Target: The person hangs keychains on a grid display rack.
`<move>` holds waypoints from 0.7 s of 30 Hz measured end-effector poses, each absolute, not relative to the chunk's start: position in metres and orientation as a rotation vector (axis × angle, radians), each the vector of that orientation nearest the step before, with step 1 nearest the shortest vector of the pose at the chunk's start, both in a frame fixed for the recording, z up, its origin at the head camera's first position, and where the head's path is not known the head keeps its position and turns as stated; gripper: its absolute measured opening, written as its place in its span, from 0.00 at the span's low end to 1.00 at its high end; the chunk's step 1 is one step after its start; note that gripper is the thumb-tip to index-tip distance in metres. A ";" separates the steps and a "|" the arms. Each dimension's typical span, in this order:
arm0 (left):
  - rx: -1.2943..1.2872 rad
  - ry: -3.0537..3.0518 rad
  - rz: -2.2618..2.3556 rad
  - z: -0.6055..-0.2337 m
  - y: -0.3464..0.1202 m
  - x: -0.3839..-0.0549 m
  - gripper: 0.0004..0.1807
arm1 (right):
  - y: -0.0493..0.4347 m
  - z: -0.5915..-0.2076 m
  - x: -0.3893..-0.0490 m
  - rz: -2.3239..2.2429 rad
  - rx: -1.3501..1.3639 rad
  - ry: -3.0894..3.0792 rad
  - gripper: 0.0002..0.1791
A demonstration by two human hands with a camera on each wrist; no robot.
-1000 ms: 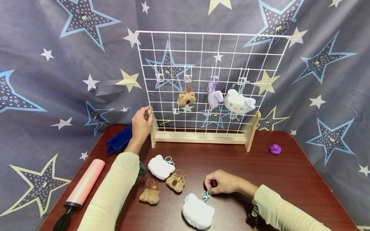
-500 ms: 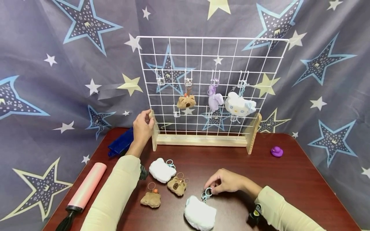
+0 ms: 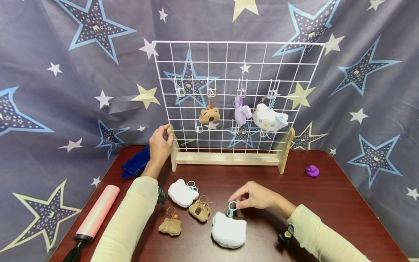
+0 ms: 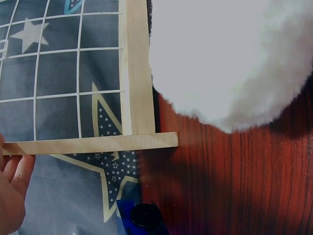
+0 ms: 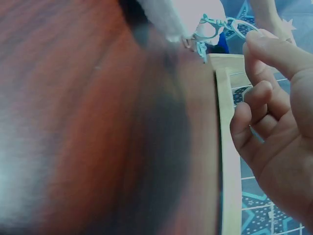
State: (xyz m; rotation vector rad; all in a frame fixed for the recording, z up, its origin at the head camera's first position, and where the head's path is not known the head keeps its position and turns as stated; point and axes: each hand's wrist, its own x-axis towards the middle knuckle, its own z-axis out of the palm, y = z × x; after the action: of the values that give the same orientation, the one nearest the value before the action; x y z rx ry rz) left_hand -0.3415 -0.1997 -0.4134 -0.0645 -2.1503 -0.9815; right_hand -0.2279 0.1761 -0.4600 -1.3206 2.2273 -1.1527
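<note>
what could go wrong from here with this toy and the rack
The right grip pinches only the ring of the white toy, so it could slip loose. The rack might shift if bumped, since the left grip holds it at just one side post. On the rack, the hanging purple toy is close beside the hanging white toy, so brushing one could disturb the other.

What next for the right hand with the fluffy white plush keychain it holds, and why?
Probably lift the fluffy white plush keychain by its pale-blue ring toward the bare white wire hook at upper left of the white wire grid. The right hand pinches that ring, that hook carries nothing, and the left hand holds the grid's pale wooden side post, which may steady it.
</note>
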 end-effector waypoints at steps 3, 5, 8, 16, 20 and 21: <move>-0.060 -2.151 -0.979 -0.413 -0.200 -0.341 0.19 | 0.174 -0.454 -0.232 -1.157 -1.335 2.254 0.12; -0.059 -2.152 -0.981 -0.413 -0.200 -0.341 0.19 | 0.172 -0.449 -0.234 -1.161 -1.332 2.265 0.12; -0.061 -2.150 -0.983 -0.413 -0.199 -0.342 0.19 | 0.170 -0.442 -0.239 -1.167 -1.329 2.286 0.13; -0.062 -2.144 -0.994 -0.413 -0.200 -0.341 0.20 | 0.164 -0.422 -0.252 -1.164 -1.274 2.408 0.14; -0.068 -2.139 -0.993 -0.413 -0.200 -0.341 0.20 | 0.158 -0.412 -0.260 -1.221 -1.230 2.438 0.14; -0.068 -2.138 -0.992 -0.413 -0.200 -0.341 0.20 | 0.156 -0.409 -0.262 -1.243 -1.223 2.443 0.15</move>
State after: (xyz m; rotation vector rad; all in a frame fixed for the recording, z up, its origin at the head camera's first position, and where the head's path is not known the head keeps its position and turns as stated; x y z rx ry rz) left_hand -0.3405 -0.1999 -0.4134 -0.0680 -2.1384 -0.9919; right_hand -0.2617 0.1559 -0.4094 -1.2226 2.4433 -1.2429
